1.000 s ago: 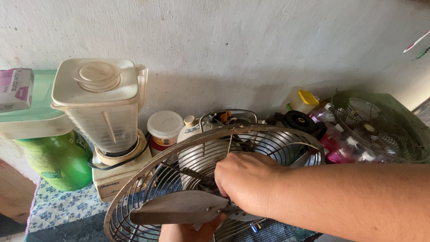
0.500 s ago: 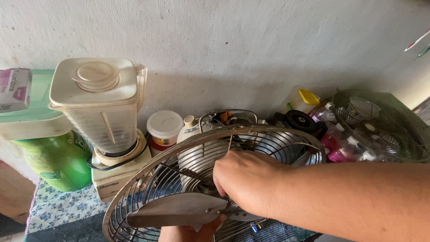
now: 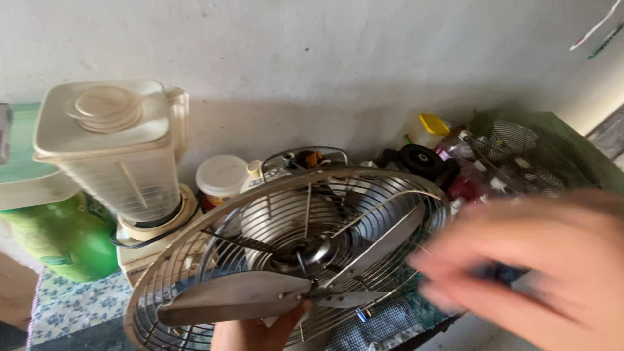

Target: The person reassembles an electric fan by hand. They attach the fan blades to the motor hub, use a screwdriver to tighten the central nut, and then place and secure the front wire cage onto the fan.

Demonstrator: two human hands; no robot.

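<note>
A metal fan lies tilted on the table, its wire rear grille around bare metal blades. The widest blade points left from the hub. My left hand comes up from the bottom edge and grips the blade near the hub, thumb on its edge. My right hand is a blur to the right of the fan, off the hub and apart from the grille. A small dark thing shows among its fingers, but blur hides what it is.
A cream blender stands at the left by a green bottle. A white-lidded jar, a yellow-capped bottle, a black knob and a second wire grille line the wall. A floral cloth covers the table.
My right hand has left the fan hub and swung quickly to the right, uncovering the hub and blades. The view has shifted slightly rightward. My left hand keeps its hold.
</note>
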